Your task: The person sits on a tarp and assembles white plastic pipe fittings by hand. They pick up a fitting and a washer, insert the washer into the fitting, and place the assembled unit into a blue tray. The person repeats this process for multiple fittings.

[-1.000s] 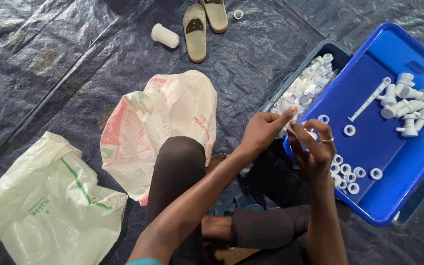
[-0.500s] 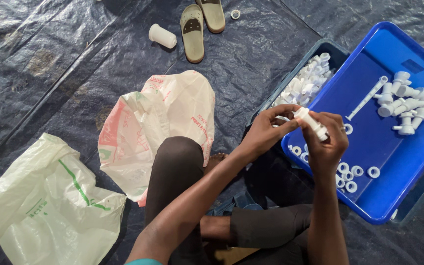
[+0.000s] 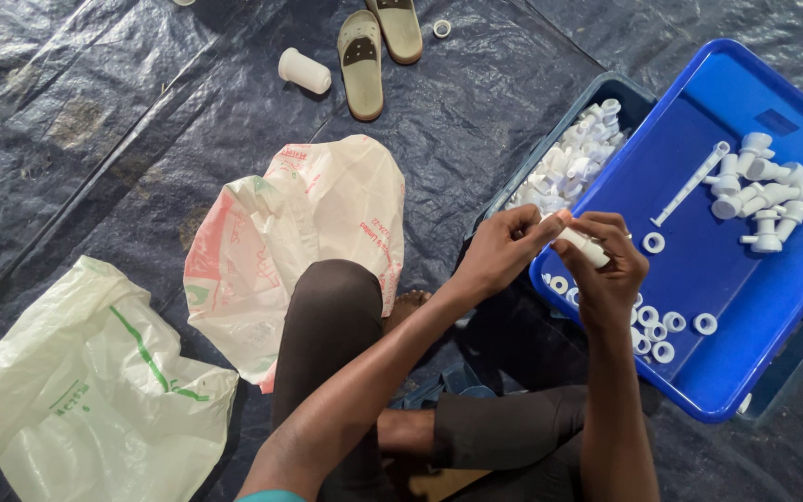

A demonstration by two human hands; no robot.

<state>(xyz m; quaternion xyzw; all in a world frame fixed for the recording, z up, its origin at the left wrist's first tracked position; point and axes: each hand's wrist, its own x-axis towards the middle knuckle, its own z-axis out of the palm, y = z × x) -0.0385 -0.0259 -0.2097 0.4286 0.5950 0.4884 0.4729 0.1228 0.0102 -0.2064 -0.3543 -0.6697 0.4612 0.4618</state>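
My right hand (image 3: 611,265) grips a small white plastic tube part (image 3: 584,246) over the near corner of a blue tray lid (image 3: 699,279). My left hand (image 3: 504,246) pinches the same part at its left end with thumb and fingertips. White rings (image 3: 654,327) lie on the lid just below my hands. A pile of white plastic fittings (image 3: 764,191) and a long thin white tube (image 3: 691,182) rest farther right on the lid. Behind my hands, a dark bin (image 3: 564,172) holds several white parts.
I sit cross-legged on a dark plastic tarp (image 3: 95,112). A white and red bag (image 3: 309,232) lies by my knee, a pale green bag (image 3: 85,390) at lower left. A pair of sandals (image 3: 378,42), a white cylinder (image 3: 304,71) and a loose ring (image 3: 441,28) lie at the top.
Both hands rose from the tray's corner and came together on the white tube part; my left fingers now pinch its end.
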